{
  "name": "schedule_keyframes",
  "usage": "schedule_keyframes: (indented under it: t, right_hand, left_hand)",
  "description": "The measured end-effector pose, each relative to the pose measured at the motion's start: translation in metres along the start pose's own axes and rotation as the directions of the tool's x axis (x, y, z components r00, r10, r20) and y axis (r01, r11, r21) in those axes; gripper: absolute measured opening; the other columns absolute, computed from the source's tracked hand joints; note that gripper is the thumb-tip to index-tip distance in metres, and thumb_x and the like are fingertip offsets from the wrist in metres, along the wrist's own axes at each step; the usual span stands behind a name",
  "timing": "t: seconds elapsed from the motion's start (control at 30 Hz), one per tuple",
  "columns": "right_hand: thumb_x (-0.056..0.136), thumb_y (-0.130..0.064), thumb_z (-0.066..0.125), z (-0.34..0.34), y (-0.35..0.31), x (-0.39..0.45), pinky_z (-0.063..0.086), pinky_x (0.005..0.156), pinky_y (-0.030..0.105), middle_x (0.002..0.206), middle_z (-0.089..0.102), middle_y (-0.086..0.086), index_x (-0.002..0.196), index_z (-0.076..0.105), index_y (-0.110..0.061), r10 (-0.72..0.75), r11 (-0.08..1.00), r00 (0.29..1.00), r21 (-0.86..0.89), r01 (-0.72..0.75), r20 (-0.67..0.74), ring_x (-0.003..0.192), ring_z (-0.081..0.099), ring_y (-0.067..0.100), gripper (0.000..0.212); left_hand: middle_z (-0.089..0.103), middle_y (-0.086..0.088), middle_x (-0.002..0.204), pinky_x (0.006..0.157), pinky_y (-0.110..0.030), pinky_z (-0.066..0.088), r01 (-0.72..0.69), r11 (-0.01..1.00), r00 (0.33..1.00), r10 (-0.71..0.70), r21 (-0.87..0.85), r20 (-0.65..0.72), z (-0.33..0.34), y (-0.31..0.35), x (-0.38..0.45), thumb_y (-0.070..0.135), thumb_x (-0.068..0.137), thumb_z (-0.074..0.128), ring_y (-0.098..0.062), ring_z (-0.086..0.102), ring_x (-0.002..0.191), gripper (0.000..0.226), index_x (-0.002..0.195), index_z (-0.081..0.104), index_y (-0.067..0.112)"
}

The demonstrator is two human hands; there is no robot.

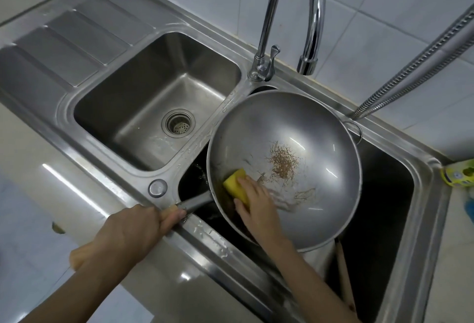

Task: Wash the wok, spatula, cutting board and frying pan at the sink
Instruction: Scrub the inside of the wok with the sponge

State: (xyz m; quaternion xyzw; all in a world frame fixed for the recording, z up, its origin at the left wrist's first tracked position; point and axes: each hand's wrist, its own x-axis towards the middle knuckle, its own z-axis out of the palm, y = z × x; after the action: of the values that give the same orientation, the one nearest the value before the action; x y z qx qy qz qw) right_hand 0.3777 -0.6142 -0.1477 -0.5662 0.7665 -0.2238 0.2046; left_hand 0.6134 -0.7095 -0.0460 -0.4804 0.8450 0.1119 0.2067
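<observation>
Now one wok [302,148] sits over the right of two sink basins [154,99]; left hand [133,230] clenched round its handle, right hand [256,202] pressing one yellow sponge [237,185] inside.

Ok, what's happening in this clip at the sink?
A person is scrubbing a steel wok over the right-hand sink basin. The left hand grips the wok's handle at the sink's edge, while the right hand presses a yellow sponge against the inside. Brown residue remains near the middle. No water runs from the faucet.
</observation>
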Motion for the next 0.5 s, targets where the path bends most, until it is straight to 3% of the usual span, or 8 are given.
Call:
schedule_keyframes:
  t: [0.07,0.17,0.23,0.3,0.5]
  right_hand:
    - [0.085,-0.024,0.065,-0.007,0.024,-0.003,0.032,0.112,0.041,0.142,0.048,0.001,0.133,0.05,-0.026,-0.04,0.987,0.999,-0.157,0.034,-0.033,0.128,0.044,0.024,0.05]
    - [0.074,-0.018,0.071,-0.027,0.069,0.008,0.048,0.091,0.044,0.135,0.05,0.012,0.121,0.06,-0.026,0.111,0.898,0.978,-0.403,-0.175,-0.177,0.111,0.052,0.033,0.049]
    - [0.074,-0.018,0.074,-0.044,0.093,0.021,0.046,0.085,0.042,0.129,0.051,0.019,0.12,0.061,-0.023,0.173,0.817,0.94,-0.491,-0.303,-0.293,0.106,0.052,0.036,0.048]
    - [0.075,-0.017,0.077,-0.058,0.107,0.038,0.047,0.084,0.043,0.122,0.052,0.023,0.12,0.06,-0.017,0.157,0.768,0.933,-0.554,-0.32,-0.323,0.104,0.052,0.036,0.048]
    - [0.084,-0.028,0.066,-0.05,0.069,0.087,0.045,0.089,0.046,0.122,0.051,0.023,0.122,0.056,-0.011,0.189,0.865,0.937,-0.402,-0.301,-0.295,0.106,0.051,0.039,0.043]
  left_hand:
    - [0.06,0.01,0.077,0.064,-0.022,0.042,0.019,0.999,1.0,-0.018,-0.027,0.013,0.003,-0.001,0.001,0.077,0.084,0.012,-0.01,0.062,0.075,0.067,0.096,0.062,0.034]
    - [0.058,0.01,0.075,0.065,-0.023,0.043,0.033,0.998,0.999,-0.032,-0.06,0.029,0.004,-0.002,0.002,0.078,0.081,0.011,-0.01,0.061,0.074,0.069,0.091,0.061,0.032]
    - [0.06,0.009,0.076,0.066,-0.024,0.044,0.036,0.998,0.999,-0.034,-0.049,0.025,0.005,-0.003,0.003,0.079,0.081,0.01,-0.011,0.064,0.078,0.069,0.088,0.06,0.031]
    - [0.059,0.009,0.073,0.063,-0.023,0.042,0.039,0.998,0.999,-0.038,-0.04,0.028,0.003,-0.002,0.002,0.079,0.081,0.01,-0.011,0.061,0.071,0.069,0.087,0.06,0.03]
    - [0.054,0.01,0.068,0.056,-0.022,0.036,0.028,1.0,1.0,-0.028,-0.006,0.008,0.004,-0.002,0.003,0.081,0.076,0.002,-0.007,0.048,0.059,0.078,0.092,0.06,0.031]
